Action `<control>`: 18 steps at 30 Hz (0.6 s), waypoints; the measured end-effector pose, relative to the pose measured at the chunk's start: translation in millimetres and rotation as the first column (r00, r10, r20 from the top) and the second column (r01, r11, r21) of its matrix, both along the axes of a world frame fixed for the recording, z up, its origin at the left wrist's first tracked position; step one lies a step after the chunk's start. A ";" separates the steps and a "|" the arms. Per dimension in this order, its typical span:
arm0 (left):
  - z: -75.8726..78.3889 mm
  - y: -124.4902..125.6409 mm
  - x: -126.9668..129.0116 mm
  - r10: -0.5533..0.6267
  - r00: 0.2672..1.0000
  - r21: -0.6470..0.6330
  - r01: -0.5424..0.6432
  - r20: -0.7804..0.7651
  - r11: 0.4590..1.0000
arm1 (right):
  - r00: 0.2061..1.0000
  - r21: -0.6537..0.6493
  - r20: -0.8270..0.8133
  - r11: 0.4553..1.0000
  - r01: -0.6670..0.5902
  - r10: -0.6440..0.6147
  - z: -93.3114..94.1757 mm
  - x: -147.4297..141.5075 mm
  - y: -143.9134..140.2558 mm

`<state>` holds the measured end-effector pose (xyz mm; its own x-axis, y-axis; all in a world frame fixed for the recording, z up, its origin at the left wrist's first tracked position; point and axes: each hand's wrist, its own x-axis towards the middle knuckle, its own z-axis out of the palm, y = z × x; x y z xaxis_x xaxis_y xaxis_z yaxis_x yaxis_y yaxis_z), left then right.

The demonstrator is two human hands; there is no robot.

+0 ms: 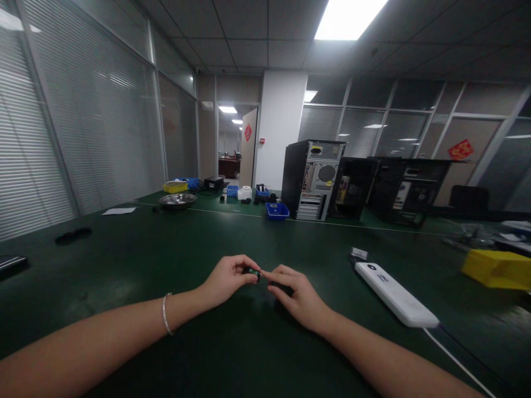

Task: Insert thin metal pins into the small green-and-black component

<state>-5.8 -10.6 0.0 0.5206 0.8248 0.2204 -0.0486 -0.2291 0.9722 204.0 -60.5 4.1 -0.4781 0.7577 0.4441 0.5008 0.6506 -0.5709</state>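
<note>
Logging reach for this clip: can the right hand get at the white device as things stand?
Probably yes: no object shows on the green table between the right hand and the white device, to its right.

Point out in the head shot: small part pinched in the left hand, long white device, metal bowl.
Small part (253, 272): head view, on its greenish visible side.
Long white device (396, 295): head view, middle of its top face.
Metal bowl (177, 205): head view, near outer wall.
</note>
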 end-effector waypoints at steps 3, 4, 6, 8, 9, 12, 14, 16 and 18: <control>2.5 -1.3 -0.4 0.000 1.000 0.005 0.000 -0.017 1.000 | 1.000 -0.002 -0.008 1.000 0.000 0.000 0.5 0.0 0.2; 3.1 -1.6 -0.4 -0.017 1.000 -0.021 0.017 -0.008 1.000 | 1.000 -0.004 -0.015 1.000 -0.006 0.006 1.1 -0.1 0.1; 3.6 -1.7 -0.2 -0.050 0.998 -0.076 0.052 0.030 0.996 | 0.999 -0.014 -0.030 1.000 -0.018 0.018 2.6 -0.5 -0.6; 2.9 -1.3 -0.1 -0.067 0.995 -0.115 0.075 0.070 0.990 | 0.999 -0.024 -0.042 1.000 -0.020 0.019 4.0 -1.1 -1.7; 2.3 -0.9 0.0 -0.070 0.994 -0.129 0.080 0.085 0.988 | 0.999 -0.030 -0.046 0.999 -0.018 0.016 4.6 -1.5 -2.3; 0.1 -0.2 -0.1 -0.067 0.991 -0.161 0.085 0.112 0.983 | 0.999 -0.042 -0.051 0.999 -0.009 0.007 5.9 -2.5 -3.8; -0.4 -0.5 -0.1 -0.062 0.990 -0.174 0.083 0.127 0.981 | 0.998 -0.044 -0.055 0.999 -0.005 0.003 6.7 -2.9 -4.6; 0.5 -1.7 0.0 -0.058 0.990 -0.184 0.082 0.132 0.979 | 0.998 -0.046 -0.058 0.999 -0.006 0.003 7.5 -3.0 -4.8; 2.4 -3.2 0.3 -0.057 0.990 -0.187 0.081 0.131 0.979 | 0.998 -0.050 -0.059 0.999 -0.009 0.006 8.0 -3.1 -4.6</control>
